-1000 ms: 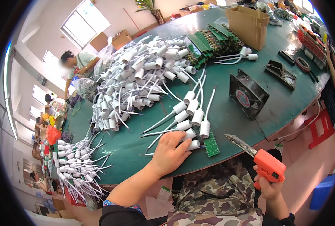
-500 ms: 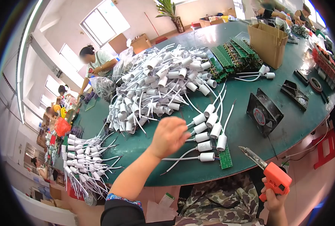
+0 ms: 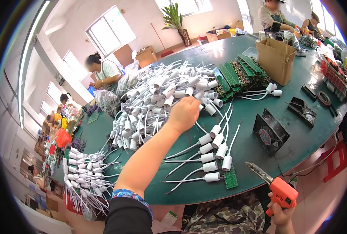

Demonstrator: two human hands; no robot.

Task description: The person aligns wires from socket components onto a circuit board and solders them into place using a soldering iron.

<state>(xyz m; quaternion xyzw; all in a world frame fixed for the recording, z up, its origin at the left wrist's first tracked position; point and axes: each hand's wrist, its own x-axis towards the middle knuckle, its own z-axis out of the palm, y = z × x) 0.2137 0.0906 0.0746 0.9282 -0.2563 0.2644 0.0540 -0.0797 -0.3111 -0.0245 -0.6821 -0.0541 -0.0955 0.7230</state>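
Note:
My right hand [image 3: 281, 213] is wrapped round the grip of a red soldering gun [image 3: 283, 192], whose metal tip points up and left over the table edge. At the near side of a large pile of white wired lamp sockets [image 3: 158, 111] is my left hand [image 3: 185, 114], its fingers curled against the pile; what they pinch is hidden. In front of me lies a green circuit board [image 3: 231, 178], with several lamp sockets [image 3: 210, 167] in rows beside and over it, their wires spread left and upward.
A black fan [image 3: 270, 132] stands at the right, near a black tray [image 3: 302, 111] and a tape roll [image 3: 324, 99]. Stacked circuit boards [image 3: 241, 76] and a cardboard box [image 3: 275, 58] are farther back. More wired sockets [image 3: 85, 175] lie at left. Other people work around the table.
My left hand has moved up and away from me, from above the table to the socket pile. The soldering gun stays in my right hand. The view has tilted slightly.

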